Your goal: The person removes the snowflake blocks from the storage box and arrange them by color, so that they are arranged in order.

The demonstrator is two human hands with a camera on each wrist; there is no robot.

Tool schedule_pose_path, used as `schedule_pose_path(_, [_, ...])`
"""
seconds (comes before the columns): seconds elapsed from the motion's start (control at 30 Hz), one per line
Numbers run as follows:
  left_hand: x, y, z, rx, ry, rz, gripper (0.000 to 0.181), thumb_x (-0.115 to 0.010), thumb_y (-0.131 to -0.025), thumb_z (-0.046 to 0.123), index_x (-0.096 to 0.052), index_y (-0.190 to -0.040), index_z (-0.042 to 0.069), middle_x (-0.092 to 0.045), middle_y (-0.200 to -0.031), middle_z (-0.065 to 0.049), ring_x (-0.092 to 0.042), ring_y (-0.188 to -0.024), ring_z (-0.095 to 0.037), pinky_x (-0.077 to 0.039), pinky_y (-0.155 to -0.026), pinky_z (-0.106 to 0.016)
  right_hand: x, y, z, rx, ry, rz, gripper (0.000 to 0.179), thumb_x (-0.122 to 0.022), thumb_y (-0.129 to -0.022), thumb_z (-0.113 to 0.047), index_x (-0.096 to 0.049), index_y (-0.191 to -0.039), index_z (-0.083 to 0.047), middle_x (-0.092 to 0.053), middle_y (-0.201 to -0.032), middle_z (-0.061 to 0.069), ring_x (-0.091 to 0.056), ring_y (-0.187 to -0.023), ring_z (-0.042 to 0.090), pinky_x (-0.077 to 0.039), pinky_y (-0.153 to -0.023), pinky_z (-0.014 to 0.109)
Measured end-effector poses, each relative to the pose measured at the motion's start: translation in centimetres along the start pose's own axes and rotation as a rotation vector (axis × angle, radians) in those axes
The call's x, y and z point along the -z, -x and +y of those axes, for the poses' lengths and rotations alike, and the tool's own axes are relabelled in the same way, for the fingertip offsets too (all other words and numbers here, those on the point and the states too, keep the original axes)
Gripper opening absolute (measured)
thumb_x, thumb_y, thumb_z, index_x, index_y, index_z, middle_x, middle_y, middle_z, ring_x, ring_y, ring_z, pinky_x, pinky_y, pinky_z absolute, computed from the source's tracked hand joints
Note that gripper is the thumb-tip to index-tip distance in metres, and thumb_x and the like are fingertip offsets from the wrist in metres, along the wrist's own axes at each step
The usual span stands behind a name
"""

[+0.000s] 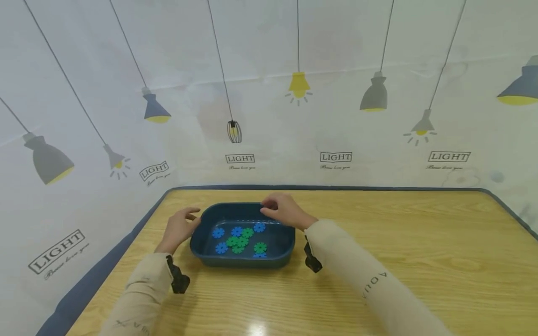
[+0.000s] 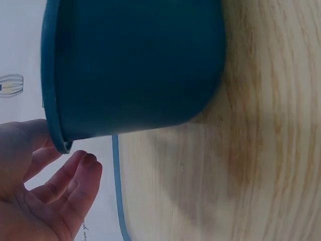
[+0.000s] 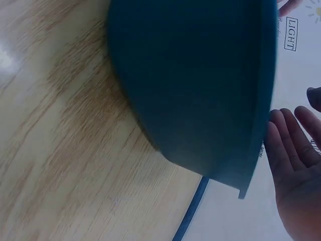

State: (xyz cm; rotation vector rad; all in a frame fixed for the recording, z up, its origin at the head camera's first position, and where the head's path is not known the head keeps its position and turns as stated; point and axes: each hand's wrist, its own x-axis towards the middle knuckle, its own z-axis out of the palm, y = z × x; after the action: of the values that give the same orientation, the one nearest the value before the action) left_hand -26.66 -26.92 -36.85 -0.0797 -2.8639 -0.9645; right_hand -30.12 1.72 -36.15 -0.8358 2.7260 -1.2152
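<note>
A dark blue-green plastic basin (image 1: 244,262) stands on the table with several blue and green notched plastic discs (image 1: 237,241) lying on its floor. My left hand (image 1: 180,228) is at the basin's left side, thumb at the rim and fingers loosely bent outside it. In the left wrist view the rim hides the thumb's tip. Over the back right rim hovers my right hand (image 1: 286,211), its thumb and fingers parted with nothing between them. The right wrist view shows its nearly straight fingers (image 3: 293,138) close beside the rim of the basin (image 3: 200,90).
The wooden table (image 1: 399,252) has a dark edge strip along its back and sides. Behind it hangs a pale wall covering (image 1: 269,107) printed with lamps. A black wrist camera (image 1: 180,280) sits below the left cuff, and another wrist camera (image 1: 312,259) below the right.
</note>
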Motion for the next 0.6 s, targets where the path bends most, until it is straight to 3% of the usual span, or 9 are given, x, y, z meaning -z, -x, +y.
schedule_pose_path(0.13, [0.2,0.0,-0.5,0.04,0.169,-0.038,0.036,-0.052,-0.087,0.008,-0.049,-0.119,-0.008,-0.054,-0.103,-0.03,-0.061,-0.076,-0.03,-0.052,-0.058,-0.032,-0.5,-0.4,0.1,-0.017,-0.014,-0.01,0.025,-0.057,-0.087,-0.016,-0.06,-0.106,0.001,-0.062,-0.098,0.008,-0.057,-0.089,0.017,-0.047,-0.077,0.029])
schedule_pose_path(0.23, [0.3,-0.2,-1.0,0.061,0.229,-0.07,0.036,-0.054,-0.088,0.01,-0.05,-0.119,-0.007,-0.055,-0.102,-0.028,-0.061,-0.077,-0.028,-0.052,-0.06,-0.033,-0.9,-0.7,0.4,-0.009,-0.006,-0.024,0.025,-0.057,-0.087,-0.015,-0.06,-0.105,0.001,-0.061,-0.099,0.009,-0.057,-0.09,0.018,-0.047,-0.078,0.029])
schedule_pose_path(0.37, [0.3,-0.3,-1.3,0.077,0.234,-0.103,0.036,-0.056,-0.087,0.012,-0.051,-0.119,-0.005,-0.056,-0.102,-0.026,-0.061,-0.075,-0.024,-0.052,-0.06,-0.034,-1.5,-1.1,0.9,-0.011,0.0,-0.044,0.024,-0.057,-0.087,-0.014,-0.06,-0.105,0.002,-0.061,-0.099,0.01,-0.057,-0.091,0.019,-0.047,-0.077,0.029])
schedule_pose_path(0.6, [0.1,-0.4,-1.1,0.117,0.254,-0.103,0.034,-0.056,-0.087,0.01,-0.053,-0.119,-0.002,-0.055,-0.103,-0.022,-0.059,-0.077,-0.022,-0.052,-0.06,-0.032,-2.2,-1.5,0.9,-0.062,-0.009,-0.071,0.026,-0.057,-0.087,-0.014,-0.059,-0.107,0.002,-0.06,-0.101,0.011,-0.056,-0.093,0.021,-0.047,-0.078,0.032])
